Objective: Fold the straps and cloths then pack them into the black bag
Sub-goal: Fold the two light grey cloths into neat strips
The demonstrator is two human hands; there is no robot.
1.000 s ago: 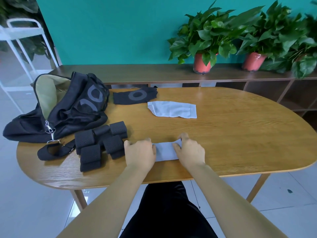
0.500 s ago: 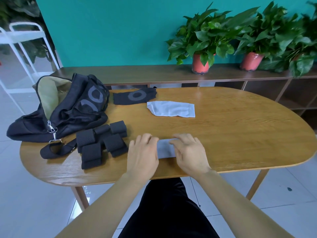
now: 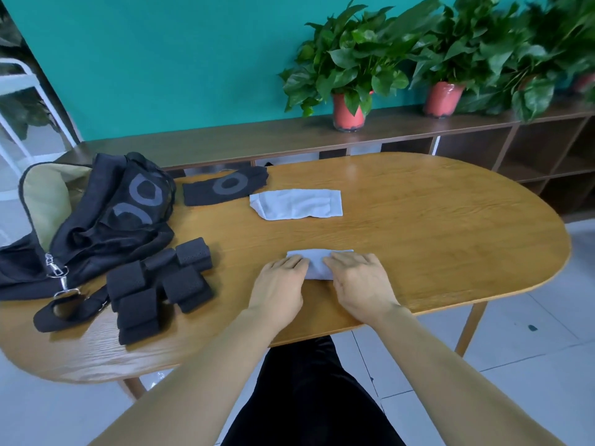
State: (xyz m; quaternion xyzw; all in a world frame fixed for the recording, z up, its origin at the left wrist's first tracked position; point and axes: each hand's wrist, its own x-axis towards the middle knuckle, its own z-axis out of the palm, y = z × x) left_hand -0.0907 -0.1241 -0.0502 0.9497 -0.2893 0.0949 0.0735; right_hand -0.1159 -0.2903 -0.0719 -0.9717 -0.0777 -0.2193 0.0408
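Near the desk (image 3: 434,239) front edge: folded grey cloth (image 3: 317,264) pinned under left hand (image 3: 279,286) and right hand (image 3: 360,283) | both hands flat, fingers straight, gripping nothing | folded straps (image 3: 185,283) just left, black bag (image 3: 96,220) behind them

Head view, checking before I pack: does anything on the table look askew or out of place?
The black bag slumps over the table's left edge, partly off it. The folded straps lie in a loose heap beside it. Nothing looks spilled or damaged.
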